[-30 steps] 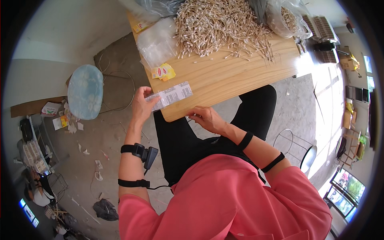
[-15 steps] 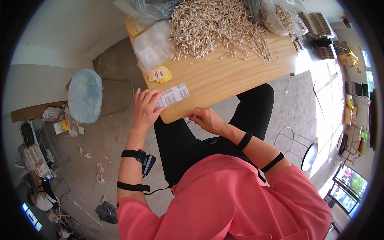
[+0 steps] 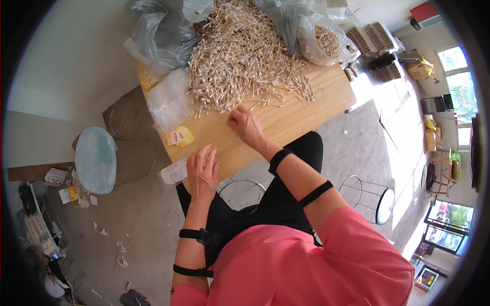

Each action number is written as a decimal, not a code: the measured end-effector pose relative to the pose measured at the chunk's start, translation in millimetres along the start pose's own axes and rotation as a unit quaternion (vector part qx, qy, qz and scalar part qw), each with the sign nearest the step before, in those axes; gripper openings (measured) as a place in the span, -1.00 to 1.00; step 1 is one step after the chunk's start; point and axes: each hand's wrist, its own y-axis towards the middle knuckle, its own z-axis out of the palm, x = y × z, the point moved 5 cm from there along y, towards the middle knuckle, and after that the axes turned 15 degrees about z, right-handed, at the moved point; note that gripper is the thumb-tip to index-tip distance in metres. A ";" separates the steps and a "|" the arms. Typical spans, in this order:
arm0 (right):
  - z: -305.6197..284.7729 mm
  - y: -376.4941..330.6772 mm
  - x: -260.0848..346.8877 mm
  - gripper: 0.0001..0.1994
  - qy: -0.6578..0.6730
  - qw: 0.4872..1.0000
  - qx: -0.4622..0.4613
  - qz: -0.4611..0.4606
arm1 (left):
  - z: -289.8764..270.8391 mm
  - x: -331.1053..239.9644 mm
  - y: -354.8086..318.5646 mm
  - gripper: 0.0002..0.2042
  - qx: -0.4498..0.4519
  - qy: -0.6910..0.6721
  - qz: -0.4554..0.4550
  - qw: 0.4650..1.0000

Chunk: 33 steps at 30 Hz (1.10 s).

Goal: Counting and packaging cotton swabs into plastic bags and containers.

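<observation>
At the near left corner of the wooden table, my left hand (image 3: 202,172) is closed over a small clear plastic packet with a white printed label (image 3: 174,172). One end of the packet juts out to the left past the table edge; the rest is hidden under the fingers. My right hand (image 3: 247,127) is over the table just short of a large heap of cotton swabs (image 3: 240,56). Its fingers are curled together, and I cannot make out anything in them. Yellow and white printed cards (image 3: 180,136) lie beyond my left hand.
A stack of clear plastic bags (image 3: 171,99) lies by the table's (image 3: 265,117) left edge. Grey plastic bags (image 3: 163,38) and a clear bag of swabs (image 3: 326,41) flank the heap. A blue-topped stool (image 3: 96,159) stands left, a round stool (image 3: 385,205) right.
My right hand has moved from the table's near edge up toward the swab heap. The label under my left hand now points left, past the edge. The view has shifted, showing more of the far side.
</observation>
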 end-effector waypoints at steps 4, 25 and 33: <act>2.6 -41.9 -5.6 -0.84 0.061 0.997 0.032 0.023 | 30.4 -0.8 9.7 -0.55 -0.046 -0.016 -0.070 0.996; -84.1 17.1 -39.0 -0.90 -0.072 0.991 -0.103 -0.051 | 53.8 -7.3 30.7 -0.78 -0.091 0.011 -0.048 0.995; -21.4 -15.3 -0.2 -0.87 -0.053 0.981 0.032 -0.184 | 68.1 -6.8 7.2 -0.71 -0.032 -0.013 -0.022 0.999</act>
